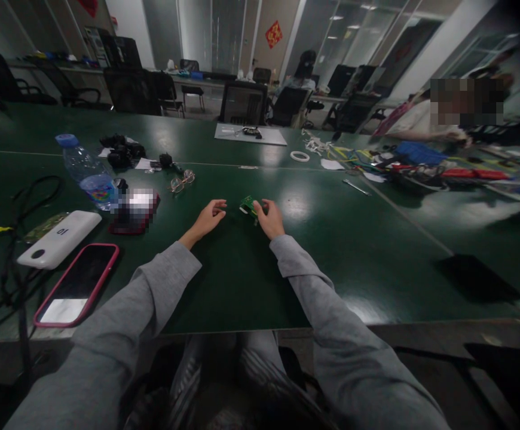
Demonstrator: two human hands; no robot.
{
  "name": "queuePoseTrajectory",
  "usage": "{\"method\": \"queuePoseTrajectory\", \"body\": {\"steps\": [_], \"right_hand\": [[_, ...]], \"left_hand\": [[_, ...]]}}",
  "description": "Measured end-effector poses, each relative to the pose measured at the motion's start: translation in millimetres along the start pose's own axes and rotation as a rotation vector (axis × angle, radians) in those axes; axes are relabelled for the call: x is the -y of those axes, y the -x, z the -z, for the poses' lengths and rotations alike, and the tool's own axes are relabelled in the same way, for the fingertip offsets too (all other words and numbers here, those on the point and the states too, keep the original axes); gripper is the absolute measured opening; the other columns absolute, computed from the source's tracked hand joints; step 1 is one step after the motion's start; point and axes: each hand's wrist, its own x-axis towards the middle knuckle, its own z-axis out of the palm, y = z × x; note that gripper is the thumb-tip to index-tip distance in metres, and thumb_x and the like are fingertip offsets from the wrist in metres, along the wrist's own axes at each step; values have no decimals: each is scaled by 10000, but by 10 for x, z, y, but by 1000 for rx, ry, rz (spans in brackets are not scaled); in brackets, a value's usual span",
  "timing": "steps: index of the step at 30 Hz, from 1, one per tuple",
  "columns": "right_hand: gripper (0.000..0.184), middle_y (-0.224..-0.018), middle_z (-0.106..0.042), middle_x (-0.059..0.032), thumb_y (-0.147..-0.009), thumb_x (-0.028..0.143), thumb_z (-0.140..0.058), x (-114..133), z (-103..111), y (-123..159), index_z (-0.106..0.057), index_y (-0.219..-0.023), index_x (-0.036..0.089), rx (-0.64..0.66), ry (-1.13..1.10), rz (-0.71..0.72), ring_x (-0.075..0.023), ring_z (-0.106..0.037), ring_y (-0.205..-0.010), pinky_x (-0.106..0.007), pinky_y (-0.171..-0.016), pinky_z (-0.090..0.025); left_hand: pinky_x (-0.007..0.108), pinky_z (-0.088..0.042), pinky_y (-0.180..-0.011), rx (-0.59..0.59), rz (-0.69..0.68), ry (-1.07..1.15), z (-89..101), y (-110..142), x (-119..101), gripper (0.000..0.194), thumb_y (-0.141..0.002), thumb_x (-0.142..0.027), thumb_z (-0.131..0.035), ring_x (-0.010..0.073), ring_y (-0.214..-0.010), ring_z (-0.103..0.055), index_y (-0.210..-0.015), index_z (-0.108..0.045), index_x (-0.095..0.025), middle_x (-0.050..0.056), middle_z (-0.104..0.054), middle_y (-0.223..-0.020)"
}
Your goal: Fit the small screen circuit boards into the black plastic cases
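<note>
A small green circuit board [247,204] with a pale part along its lower left edge is in the middle of the green table [242,280]. My right hand [271,219] grips its right side, the thumb lying over the face of the board; the fingers behind are partly hidden. My left hand [208,218] is a short way to the left of the board, not touching it. Its fingers are loosely curved and apart from the thumb, with nothing between them.
On the left are a water bottle [85,173], white power bank [60,239], red-cased phone [78,283], another phone [134,215] and black cords. Eyeglasses [182,181] lie beyond my left hand. At right, another person [421,122] sits near cables and a blue item [421,153].
</note>
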Motion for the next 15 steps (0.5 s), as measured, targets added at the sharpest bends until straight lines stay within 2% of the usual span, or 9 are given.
{"method": "queuePoseTrajectory", "body": {"steps": [2,5,8,10,11,13,15], "right_hand": [[623,-1226,-568,-191,-843,518,-615,107,-9,11,-509,-1307,116,52,129,70,-303,-541,-1137,-477,-977,-449],[603,-1286,-549,-189,-842,338,-651,204,18,44,-462,-1363,101,180,253,199,-305,-510,-1185,-478,-1005,-428],[597,-1299,-573,-167,-830,323,-665,9,251,107,-487,-1363,121,241,232,245,-284,-529,-1194,-449,-1027,-420],[596,-1278,-595,-180,-818,417,-670,-377,623,165,-538,-1334,150,242,228,233,-291,-558,-1181,-456,-1014,-425],[619,-1257,-602,-213,-803,505,-664,-640,887,199,-573,-1307,158,219,240,203,-315,-575,-1160,-484,-984,-431],[781,-1212,-621,-243,-747,736,-588,-1225,1555,283,-600,-1297,180,31,331,92,-333,-604,-1122,-505,-918,-445],[994,-1150,-625,-306,-630,906,-507,-1726,2324,402,-610,-1296,176,-194,438,-57,-366,-619,-1098,-542,-848,-437]], "left_hand": [[404,-452,-996,2,2,-2,2,5,-14,391,-852,-148,-583,176,-1045,-607,-1239,-531,-148,129,-608,-1251],[402,-455,-990,12,-3,-6,10,12,-22,379,-856,-144,-575,171,-1025,-611,-1233,-538,-145,128,-613,-1240],[397,-459,-983,21,-14,-18,19,20,-24,368,-860,-148,-573,168,-1023,-609,-1227,-545,-152,120,-612,-1236],[394,-463,-978,27,-22,-22,23,23,-28,360,-861,-151,-573,168,-1023,-608,-1220,-552,-153,119,-612,-1230],[394,-464,-977,30,-23,-24,23,23,-31,357,-862,-152,-572,169,-1026,-607,-1218,-554,-154,119,-613,-1229],[395,-467,-974,30,-19,-30,20,21,-36,352,-860,-149,-573,170,-1022,-609,-1212,-562,-155,118,-618,-1221],[396,-468,-973,26,-16,-37,15,18,-39,351,-856,-146,-575,171,-1017,-612,-1207,-568,-157,117,-623,-1213]]}}
